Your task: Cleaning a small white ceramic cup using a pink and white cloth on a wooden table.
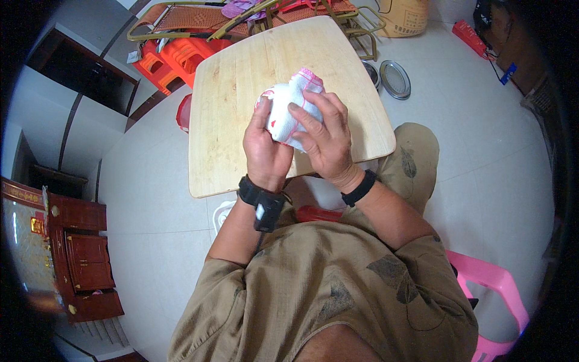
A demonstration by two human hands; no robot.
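A white cloth [284, 108] with pink stitched edging and small red prints is bunched between my two hands, above a light wooden table [226, 113]. My left hand [268, 145] cups it from the left and below, the thumb lying against its side. From the right, my right hand [328, 135] presses spread fingers on its top and side. A pink hem sticks up at the far end of the bundle. Whether anything is wrapped inside cannot be seen. Both wrists wear black straps, the left one with a small black device.
Beyond the table are orange plastic stools [174, 59] and folding chairs [194, 18]. An oval metal tray [395, 79] lies on the floor to the right, near a large sack [402, 18]. A pink plastic chair [497, 280] is at lower right, a wooden cabinet [86, 262] at left.
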